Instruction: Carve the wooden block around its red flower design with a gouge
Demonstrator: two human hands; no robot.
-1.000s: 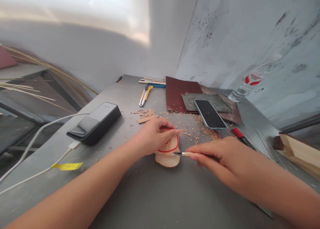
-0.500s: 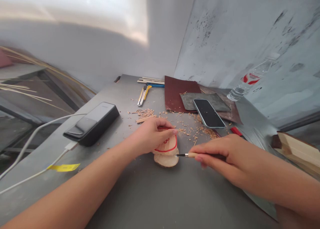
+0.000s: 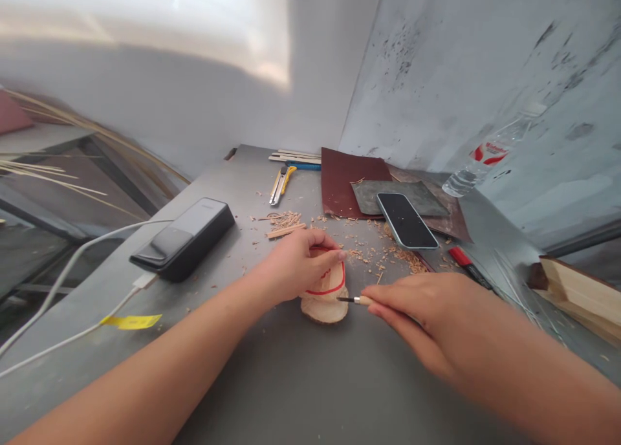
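Observation:
A pale wood slice [image 3: 324,310] with a bark edge lies flat on the grey table. A flat wooden piece with a red outline [image 3: 334,282] and red marks rests over its far part. My left hand [image 3: 310,260] grips that wooden piece, thumb on top and fingers curled round the far side. In my right hand [image 3: 412,309] is a carving knife [image 3: 358,300] with a light wooden handle, held in closed fingers. Its dark blade points left and meets the right edge of the wood where the two pieces adjoin. My left palm covers part of the outlined piece.
Wood shavings [image 3: 286,220] lie beyond my hands. A yellow utility knife [image 3: 281,185], a phone [image 3: 406,220] on sandpaper [image 3: 352,180], and a red-capped marker [image 3: 460,257] surround the work. At left sits a black power bank [image 3: 184,241] with a white cable; a water bottle [image 3: 480,157] stands right.
My right hand has turned, its back tipping upward, and shifted slightly left with the carving knife. More of the marker shows. My left hand keeps its grip; the whole view has shifted slightly.

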